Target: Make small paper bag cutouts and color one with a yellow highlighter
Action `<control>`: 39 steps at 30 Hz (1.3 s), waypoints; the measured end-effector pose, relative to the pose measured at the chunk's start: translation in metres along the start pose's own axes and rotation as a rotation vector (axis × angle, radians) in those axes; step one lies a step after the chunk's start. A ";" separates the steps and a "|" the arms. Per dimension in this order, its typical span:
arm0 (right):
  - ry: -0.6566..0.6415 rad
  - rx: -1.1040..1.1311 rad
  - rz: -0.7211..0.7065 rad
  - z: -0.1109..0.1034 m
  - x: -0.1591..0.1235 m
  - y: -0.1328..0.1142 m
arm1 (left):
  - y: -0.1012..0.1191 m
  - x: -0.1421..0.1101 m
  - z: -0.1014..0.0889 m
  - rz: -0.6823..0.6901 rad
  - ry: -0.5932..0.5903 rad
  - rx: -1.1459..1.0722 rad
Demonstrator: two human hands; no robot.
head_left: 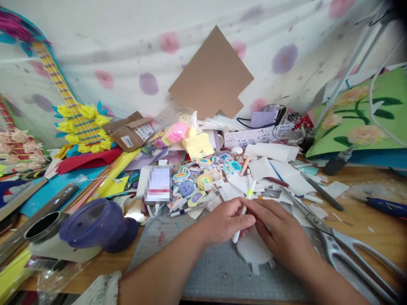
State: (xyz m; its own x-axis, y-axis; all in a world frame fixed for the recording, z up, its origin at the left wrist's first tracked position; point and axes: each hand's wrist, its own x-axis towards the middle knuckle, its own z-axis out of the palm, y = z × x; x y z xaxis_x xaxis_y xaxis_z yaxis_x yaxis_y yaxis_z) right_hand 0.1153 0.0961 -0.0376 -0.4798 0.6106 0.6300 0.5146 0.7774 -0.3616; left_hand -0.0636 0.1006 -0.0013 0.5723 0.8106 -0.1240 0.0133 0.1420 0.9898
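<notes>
- The left hand (227, 224) is closed around a pen (250, 193), thumb over fingers; its lower end points down at the mat (210, 267).
- The right hand (275, 218) meets the left at the pen, fingertips together; whether it grips the pen too, I cannot tell.
- Below the hands, a white paper cut-out (252, 250) lies on the mat, partly covered by the right hand.
- Grey mat shows between the forearms and left of the cut-out, giving the most open room; its near edge runs along the bottom of the view.
- The mat's left edge slants down past the left forearm, with wood desk (140, 248) beyond. Its far edge is buried under scraps.
- Left of that edge stands a tilted purple cup (104, 224), against a jar (81, 254).
- Just beyond the hands, paper scraps (230, 190) and coloured cut-outs (186, 188) crowd the way forward, with a phone (159, 184) at their left.
- Scissors (327, 239) lie right beside the right forearm, blades toward the scraps, handles toward the near right corner.
- Farther right, wood shows around a blue-handled tool (386, 206).
</notes>
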 end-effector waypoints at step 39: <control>0.025 1.010 0.666 -0.019 -0.054 -0.034 | -0.028 -0.020 0.037 0.386 -0.163 0.810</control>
State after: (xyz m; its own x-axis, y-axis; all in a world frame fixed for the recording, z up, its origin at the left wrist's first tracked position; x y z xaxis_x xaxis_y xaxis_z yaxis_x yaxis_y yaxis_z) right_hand 0.1371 0.0340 -0.0459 -0.3119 0.9418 0.1251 -0.1365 0.0859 -0.9869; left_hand -0.0452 0.0595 -0.0238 0.7645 0.6199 0.1767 0.3335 -0.6150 0.7145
